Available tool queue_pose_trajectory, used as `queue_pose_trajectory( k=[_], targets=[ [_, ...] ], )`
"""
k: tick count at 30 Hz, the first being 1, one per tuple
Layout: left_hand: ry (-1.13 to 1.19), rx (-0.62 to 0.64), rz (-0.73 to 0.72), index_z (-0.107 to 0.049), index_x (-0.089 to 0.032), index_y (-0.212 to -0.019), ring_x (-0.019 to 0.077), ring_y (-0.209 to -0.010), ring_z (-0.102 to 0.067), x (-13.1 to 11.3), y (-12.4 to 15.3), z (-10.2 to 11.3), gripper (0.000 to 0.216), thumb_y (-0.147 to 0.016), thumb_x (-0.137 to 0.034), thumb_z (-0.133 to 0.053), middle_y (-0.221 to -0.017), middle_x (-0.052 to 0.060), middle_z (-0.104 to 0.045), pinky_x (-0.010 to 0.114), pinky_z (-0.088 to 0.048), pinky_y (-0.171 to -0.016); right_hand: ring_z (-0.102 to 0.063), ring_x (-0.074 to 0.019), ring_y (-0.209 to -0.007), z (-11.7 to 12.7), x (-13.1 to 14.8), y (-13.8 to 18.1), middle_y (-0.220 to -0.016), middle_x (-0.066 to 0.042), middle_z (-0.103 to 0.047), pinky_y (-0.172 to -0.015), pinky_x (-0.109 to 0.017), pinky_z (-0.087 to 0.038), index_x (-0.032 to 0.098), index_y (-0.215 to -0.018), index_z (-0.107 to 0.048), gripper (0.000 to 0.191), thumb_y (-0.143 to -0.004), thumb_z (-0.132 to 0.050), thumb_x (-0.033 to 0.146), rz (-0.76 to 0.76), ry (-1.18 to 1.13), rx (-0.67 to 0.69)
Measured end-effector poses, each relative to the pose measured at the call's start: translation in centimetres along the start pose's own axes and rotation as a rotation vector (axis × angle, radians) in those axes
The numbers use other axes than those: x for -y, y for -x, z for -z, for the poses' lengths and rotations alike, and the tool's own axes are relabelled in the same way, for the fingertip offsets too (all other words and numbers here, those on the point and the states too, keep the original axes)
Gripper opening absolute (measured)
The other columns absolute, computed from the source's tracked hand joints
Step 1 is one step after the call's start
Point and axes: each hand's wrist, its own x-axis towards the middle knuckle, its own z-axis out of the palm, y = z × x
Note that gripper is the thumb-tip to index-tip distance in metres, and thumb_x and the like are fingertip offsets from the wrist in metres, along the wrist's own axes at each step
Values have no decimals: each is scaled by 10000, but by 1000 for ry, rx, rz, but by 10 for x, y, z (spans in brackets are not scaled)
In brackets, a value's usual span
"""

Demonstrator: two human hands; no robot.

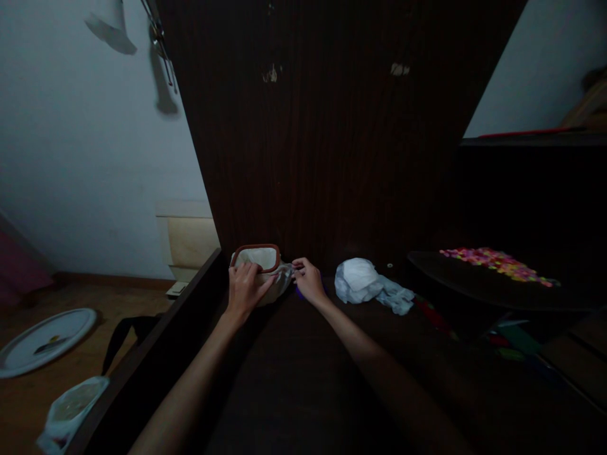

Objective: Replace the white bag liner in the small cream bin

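Note:
A small bin [257, 246] with a brown rounded rim stands against the dark wooden panel, with a pale plastic bag [284, 276] about its side. My left hand [245, 291] grips the front of the rim, its fingers bent over the edge. Just right of the bin, my right hand [307, 280] pinches the bag, though the fingertips are small and dim. Something purple [300, 293] shows partly beneath that hand. Further right lies a crumpled white plastic bag [359, 282] with a loose tail, apart from both hands.
Colourful small pieces [497, 262] lie on a dark rounded shelf [455, 284] at the right. A raised wooden edge [156, 344] borders the surface on the left. Beyond it, the floor holds a white oval tray [28, 363] and a plastic bag [73, 404]. A lamp [111, 25] hangs upper left.

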Motion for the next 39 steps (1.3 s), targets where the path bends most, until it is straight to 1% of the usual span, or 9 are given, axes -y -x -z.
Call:
queue_pose_trajectory(
  k=[7,13,16,20,24,28,33,36,39],
  targets=[
    [-10,-5,10,-633,-201,-992,322,-964,-623,-13,-1,1,282,-882,-460,-635,-948,110,-691,486,-430,-925,-674,-191,-963,-25,-13,1,-1120,-73,-676,-830,-387,-589,145,-1146,-643,255,-977,-622,335,-130,-160,113],
    [28,-154,33,-309,-154,-1478,426,-1437,-369,-16,15,8,826,-815,-453,-702,-1478,230,-458,662,-190,-1199,-669,-202,-985,-32,-17,-4,-1167,-83,-663,-846,-404,-584,152,-1192,-633,298,-976,-620,358,-239,-155,120],
    [109,-139,170,-120,-125,-1555,449,-1499,-261,-7,36,6,1031,-800,-484,-723,-1587,270,-299,673,-186,-1211,-667,-202,-977,-26,-22,-3,-1168,-84,-659,-836,-402,-584,153,-1207,-624,313,-979,-615,367,-321,-98,47],
    [263,-18,530,-68,-150,-1563,472,-1497,-265,8,69,-3,1127,-757,-506,-770,-1631,276,-203,660,-312,-1179,-664,-197,-975,-10,-25,2,-1158,-81,-661,-844,-399,-580,158,-1182,-632,289,-982,-609,365,-346,-42,-37],
    [306,50,650,-144,-125,-1525,479,-1373,-469,16,91,-12,1048,-772,-523,-755,-1498,316,-401,657,-469,-1051,-664,-188,-947,5,-26,13,-1124,-74,-668,-832,-390,-577,154,-1152,-641,274,-980,-612,366,-309,-30,-61],
    [306,38,647,-241,-141,-1476,433,-1310,-530,14,93,-10,967,-754,-506,-771,-1411,259,-477,626,-480,-1044,-656,-160,-849,25,-26,33,-1006,-47,-672,-759,-344,-572,140,-1064,-648,247,-976,-617,369,-283,-39,-58],
    [216,-63,466,-460,-150,-1253,373,-1145,-582,-1,86,2,581,-826,-472,-689,-1180,169,-544,618,-505,-965,-552,-114,-615,64,-26,64,-702,33,-571,-581,-248,-473,165,-824,-610,132,-910,-602,265,-234,-53,-63],
    [285,15,343,-526,-175,-1131,299,-980,-646,-14,81,3,328,-895,-390,-601,-1031,115,-605,505,-572,-862,-521,-136,-555,89,-26,82,-596,49,-512,-525,-242,-427,206,-759,-582,66,-794,-527,216,-210,-49,-61],
    [365,132,212,-564,-198,-1167,257,-934,-690,-27,75,-1,299,-897,-327,-578,-1021,90,-667,421,-596,-829,-520,-153,-543,111,-25,99,-564,43,-511,-522,-254,-424,214,-745,-587,71,-734,-520,232,-197,-19,-53]
  ],
)
